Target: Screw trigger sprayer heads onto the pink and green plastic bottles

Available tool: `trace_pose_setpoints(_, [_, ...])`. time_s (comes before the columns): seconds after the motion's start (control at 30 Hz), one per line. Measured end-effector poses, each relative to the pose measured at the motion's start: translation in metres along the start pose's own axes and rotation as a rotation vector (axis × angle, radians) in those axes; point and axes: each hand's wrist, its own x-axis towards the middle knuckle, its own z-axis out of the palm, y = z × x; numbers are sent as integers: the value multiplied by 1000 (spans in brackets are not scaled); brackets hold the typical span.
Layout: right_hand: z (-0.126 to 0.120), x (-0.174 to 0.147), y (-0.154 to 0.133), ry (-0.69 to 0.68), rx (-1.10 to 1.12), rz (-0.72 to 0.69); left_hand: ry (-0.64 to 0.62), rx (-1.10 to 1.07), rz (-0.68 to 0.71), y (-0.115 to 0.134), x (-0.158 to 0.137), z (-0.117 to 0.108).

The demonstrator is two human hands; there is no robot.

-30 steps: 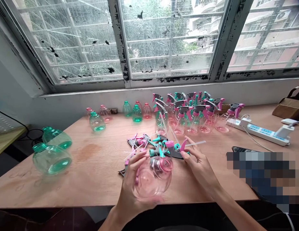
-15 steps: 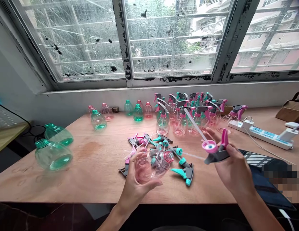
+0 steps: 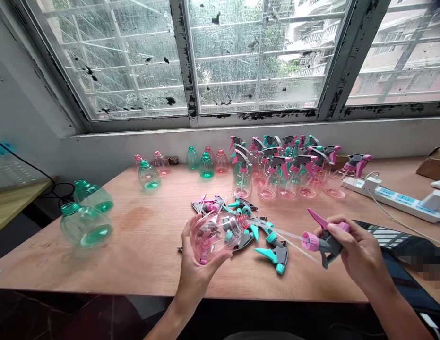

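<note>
My left hand [image 3: 200, 264] is wrapped round a clear pink bottle [image 3: 216, 233], tilted so its threaded neck faces right. In my right hand [image 3: 358, 245] is a pink and grey spray trigger head [image 3: 324, 243], held on its side with its collar toward the bottle. Its thin clear tube [image 3: 276, 229] stretches left to the bottle's mouth; whether the tip is inside I cannot tell. Behind and below the bottle lies a pile of loose spray heads, pink-grey and teal-grey. One teal spray head [image 3: 276, 255] lies at the pile's near right.
Several bottles with spray heads fitted, such as this front one [image 3: 242, 182], stand at the back right. Open green bottles [image 3: 87, 224] and pink ones [image 3: 220, 163] stand left and back. A power strip [image 3: 393, 196] and a dark tablet-like screen [image 3: 400, 264] lie on the right.
The spray head in my right hand has turned from tube up to lying sideways, its tube now pointing left at the bottle's neck. The bottle stays in my left hand.
</note>
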Motion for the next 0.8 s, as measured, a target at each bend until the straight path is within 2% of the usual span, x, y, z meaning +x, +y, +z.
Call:
trace_pose_setpoints(0.2, [22, -14, 0, -140, 159, 102, -31, 36, 18, -3, -2, -2])
trace_pose_setpoints(0.33, [46, -36, 1, -176, 193, 105, -203, 219, 130, -5, -10, -3])
trace_pose_setpoints(0.4, [54, -46, 8, -248, 195, 128, -289, 262, 161, -7, -13, -3])
trace_pose_setpoints(0.47, [57, -54, 18, -318, 156, 151, -344, 219, 122, -10, -14, -2])
trace_pose_setpoints(0.6, [56, -59, 34, -450, 27, 156, -346, 129, 64, -13, -12, -2])
trace_pose_setpoints(0.67, [55, -58, 37, -462, -18, 135, -356, 119, 48, -12, -11, -2])
trace_pose_setpoints(0.8, [56, -53, 32, -409, -75, 78, -426, 28, -106, -4, -8, -4])
